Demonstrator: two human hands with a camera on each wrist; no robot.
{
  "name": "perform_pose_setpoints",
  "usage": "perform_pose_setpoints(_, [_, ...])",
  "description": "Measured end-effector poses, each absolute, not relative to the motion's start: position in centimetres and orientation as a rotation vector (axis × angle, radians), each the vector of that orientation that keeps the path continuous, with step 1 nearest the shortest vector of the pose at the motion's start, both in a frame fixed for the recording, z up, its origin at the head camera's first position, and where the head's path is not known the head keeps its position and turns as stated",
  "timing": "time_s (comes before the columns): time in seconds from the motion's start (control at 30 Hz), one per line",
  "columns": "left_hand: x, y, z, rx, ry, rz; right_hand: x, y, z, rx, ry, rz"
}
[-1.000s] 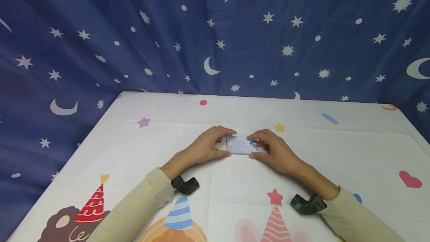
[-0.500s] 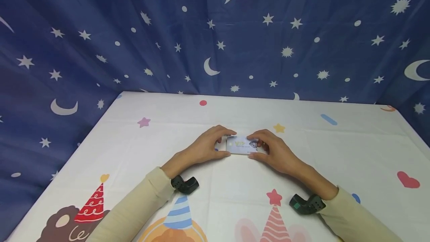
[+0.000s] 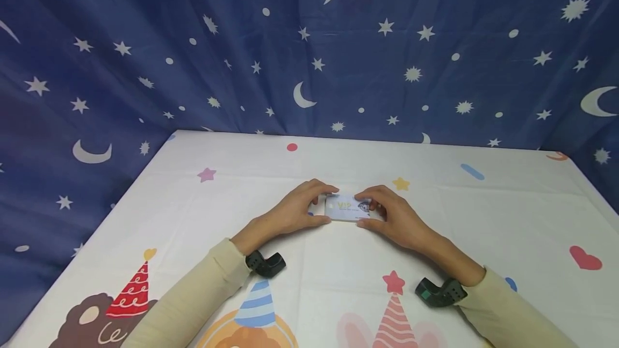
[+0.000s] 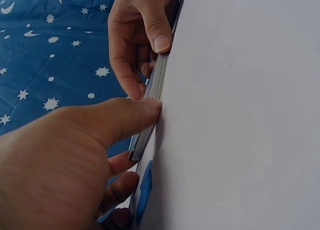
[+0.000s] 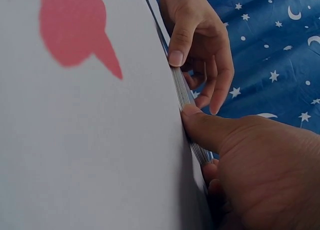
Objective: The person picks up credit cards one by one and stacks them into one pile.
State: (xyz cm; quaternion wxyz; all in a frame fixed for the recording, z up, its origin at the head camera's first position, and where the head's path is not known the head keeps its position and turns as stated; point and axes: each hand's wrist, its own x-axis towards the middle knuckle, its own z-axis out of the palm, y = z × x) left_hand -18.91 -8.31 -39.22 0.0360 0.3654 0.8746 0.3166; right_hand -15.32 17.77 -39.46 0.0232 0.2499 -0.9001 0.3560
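A small stack of cards [image 3: 345, 209] lies flat on the table, its top card pale blue with "VIP" in yellow-green letters and a dark picture at the right end. From the left, my left hand [image 3: 297, 208] pinches the stack between thumb at the near edge and fingers at the far edge. My right hand [image 3: 398, 218] grips the right end the same way, its fingers covering part of the dark picture. The layered card edges [image 4: 159, 80] show between both thumbs in the left wrist view. In the right wrist view the same layered edges [image 5: 180, 87] run between the thumbs.
A white tablecloth [image 3: 193, 219] printed with stars, a heart and party hats covers the table. Behind and to the left hangs a dark blue curtain [image 3: 232, 31] with moons and stars. Each wrist wears a black camera band [image 3: 266, 265].
Both hands keep their hold on the card stack, which stays in place. Only a slight shift of the head view shows.
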Motion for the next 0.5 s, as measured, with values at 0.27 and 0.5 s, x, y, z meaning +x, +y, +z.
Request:
perform_pose_setpoints(0.27, [-18.93,-8.38,-39.11,1.115,2.684,0.965,-15.33,17.65,-39.43,0.780,-2.789,1.094])
perform_pose_setpoints(0.5, [-18.87,-8.66,-38.69,1.077,2.629,0.952,-15.15,17.40,-39.23,0.761,-2.831,1.086])
